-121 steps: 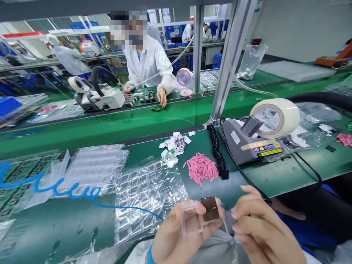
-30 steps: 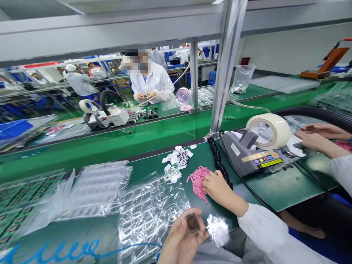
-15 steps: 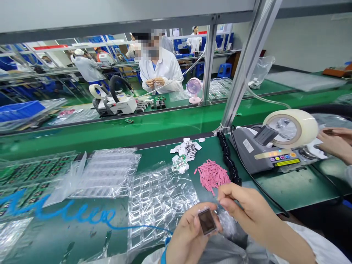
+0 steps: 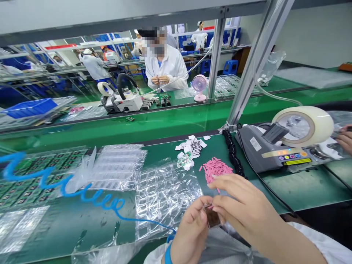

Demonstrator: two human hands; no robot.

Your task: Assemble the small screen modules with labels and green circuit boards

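While your left hand is gripping a small clear case, your right hand is touching its top

As the green surface is stretching out before you, you are holding the case at its near edge, just beside the near right corner of a clear compartment tray. Your left thumb and fingers are clasping the case's side, and its dark inside is showing through. Your right fingertips are resting at its upper edge; your hand is hiding the thumb, so I cannot tell whether it is pinching anything.

Behind your right hand, a heap of pink strips is lying on the surface, while white pieces are lying in a pile nearer the far edge. A row of black parts is running from that edge down past the strips. Right of it, a grey machine is standing with a roll of tape. Toward the left edge, green circuit boards are lying flat, and a blue coiled cord is leading toward your blue wristband.
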